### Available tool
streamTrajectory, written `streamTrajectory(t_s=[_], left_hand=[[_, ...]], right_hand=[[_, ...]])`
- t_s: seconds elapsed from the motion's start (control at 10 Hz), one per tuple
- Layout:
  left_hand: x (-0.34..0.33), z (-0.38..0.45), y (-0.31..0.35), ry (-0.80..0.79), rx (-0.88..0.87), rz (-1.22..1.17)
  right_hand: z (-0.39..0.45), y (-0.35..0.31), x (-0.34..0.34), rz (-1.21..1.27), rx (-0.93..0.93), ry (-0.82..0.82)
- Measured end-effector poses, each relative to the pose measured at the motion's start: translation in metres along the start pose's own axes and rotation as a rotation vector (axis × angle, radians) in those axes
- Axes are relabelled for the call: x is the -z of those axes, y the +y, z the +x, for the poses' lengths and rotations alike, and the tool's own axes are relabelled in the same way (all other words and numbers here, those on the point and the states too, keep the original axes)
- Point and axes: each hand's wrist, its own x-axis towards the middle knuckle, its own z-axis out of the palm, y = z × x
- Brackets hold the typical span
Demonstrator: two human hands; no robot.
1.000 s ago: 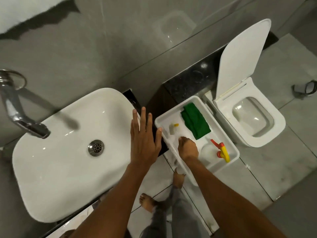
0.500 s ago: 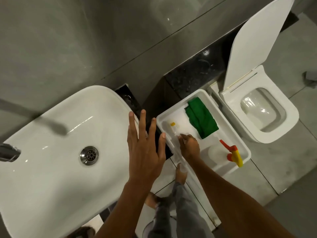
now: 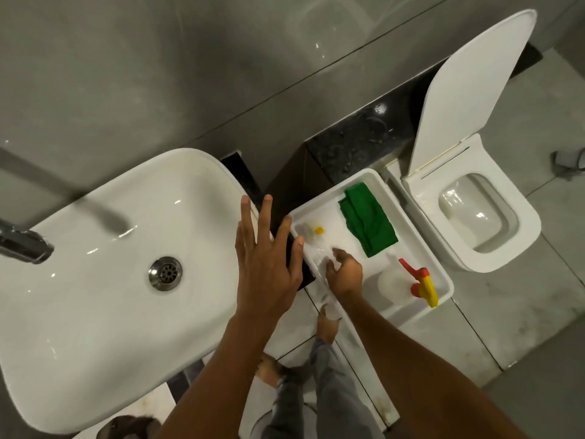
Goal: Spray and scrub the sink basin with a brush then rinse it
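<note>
The white sink basin (image 3: 95,296) with its metal drain (image 3: 165,273) fills the left. My left hand (image 3: 266,264) hovers flat over the basin's right rim, fingers spread and holding nothing. To the right, a white tray (image 3: 421,248) holds a brush (image 3: 311,231) with white bristles, a yellow tip and a clear handle. The tray also holds a white spray bottle (image 3: 392,280) with a red and yellow trigger. My right hand (image 3: 343,274) is low in the tray, its fingers loosely parted at the brush's clear handle. The brush lies flat in the tray.
A chrome tap (image 3: 22,245) juts in over the basin's left side. A folded green cloth (image 3: 367,220) lies in the tray's far part. An open toilet (image 3: 474,223) stands right of the tray, with a black ledge (image 3: 357,137) behind. My bare feet (image 3: 326,324) stand on the tiled floor.
My right hand went from a closed fist over the brush handle to loosely parted fingers. The brush stayed lying in the tray. The left hand stayed spread over the basin's rim.
</note>
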Motion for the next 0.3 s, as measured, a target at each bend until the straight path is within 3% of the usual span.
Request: streamTrajectory(t_s=[0.2, 0.3], left_hand=[[0.010, 0.000, 0.005, 0.001, 0.000, -0.034], [0.025, -0.007, 0.005, 0.012, -0.017, -0.053]], right_hand=[[-0.026, -0.004, 0.024, 0.051, 0.039, 0.043], [-0.040, -0.022, 0.047, 0.060, 0.167, 0.092]])
